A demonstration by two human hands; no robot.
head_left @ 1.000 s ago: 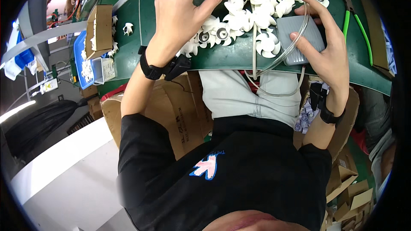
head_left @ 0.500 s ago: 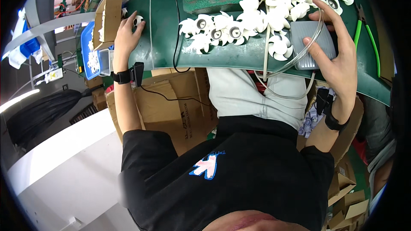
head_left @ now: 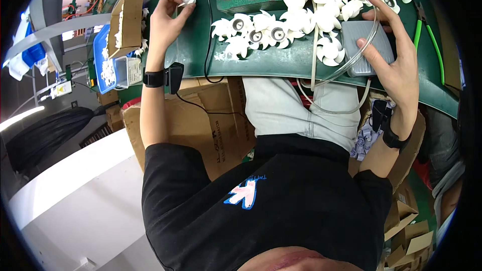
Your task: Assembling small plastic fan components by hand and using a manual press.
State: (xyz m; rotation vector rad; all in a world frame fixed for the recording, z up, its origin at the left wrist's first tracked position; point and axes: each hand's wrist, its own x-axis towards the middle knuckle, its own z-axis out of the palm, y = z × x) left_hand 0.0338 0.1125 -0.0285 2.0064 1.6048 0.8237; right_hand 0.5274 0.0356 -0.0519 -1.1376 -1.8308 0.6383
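My left hand point(head_left: 169, 22) is raised over the left of the green table, thumb and fingers closed on a small white fan impeller point(head_left: 188, 0). At the right, my right hand point(head_left: 399, 62) lies over a grey pedal-like block point(head_left: 359, 40), thumb and forefinger spread wide apart. Clear tubing point(head_left: 365, 47) loops between that thumb and forefinger. Left of the block, a pile of white fan impellers point(head_left: 326, 5) covers the table. Several in the front row show round metal centres, such as one impeller point(head_left: 277, 34).
A green machine base point(head_left: 248, 1) stands at the back. Green-handled cutters point(head_left: 433, 50) lie at the far right. A cardboard box point(head_left: 128, 27) and a blue bin point(head_left: 100, 65) of white parts are at the left. A black cable point(head_left: 207, 45) crosses the table.
My left hand has moved up and to the right from beside the cardboard box, now lifting an impeller. My right hand stays at the grey block.
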